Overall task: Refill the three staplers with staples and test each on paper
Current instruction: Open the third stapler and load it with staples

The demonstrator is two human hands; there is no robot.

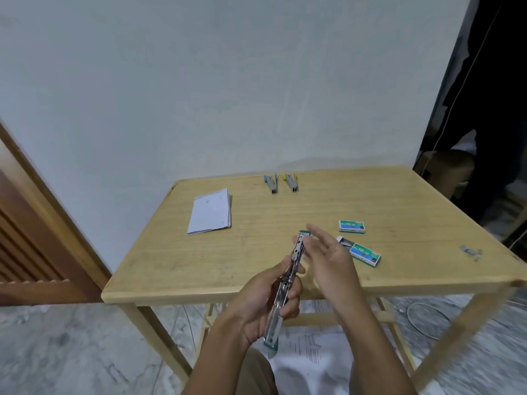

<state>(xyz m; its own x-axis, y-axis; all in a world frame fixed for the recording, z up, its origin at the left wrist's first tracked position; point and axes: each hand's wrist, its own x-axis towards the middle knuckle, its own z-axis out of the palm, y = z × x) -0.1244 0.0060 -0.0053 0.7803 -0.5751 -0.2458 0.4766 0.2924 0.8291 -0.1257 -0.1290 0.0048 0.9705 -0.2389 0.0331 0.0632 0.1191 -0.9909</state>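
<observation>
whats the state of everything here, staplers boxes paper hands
green stapler, swung open, held above the table edge
left hand, grips the green stapler
right hand, open, fingers by the stapler's front end
blue stapler, on the table, hinged open
yellow stapler, on the table, hinged open
far staple box, closed
near staple box, tray slid partly out
paper, lying flat on the table

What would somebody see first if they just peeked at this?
Right in the middle, the left hand grips a silver stapler, with the right hand open beside it. On the table to the right lie a shut green staple box and an open staple box, and a blue stapler and a yellow stapler wait at the far edge.
</observation>
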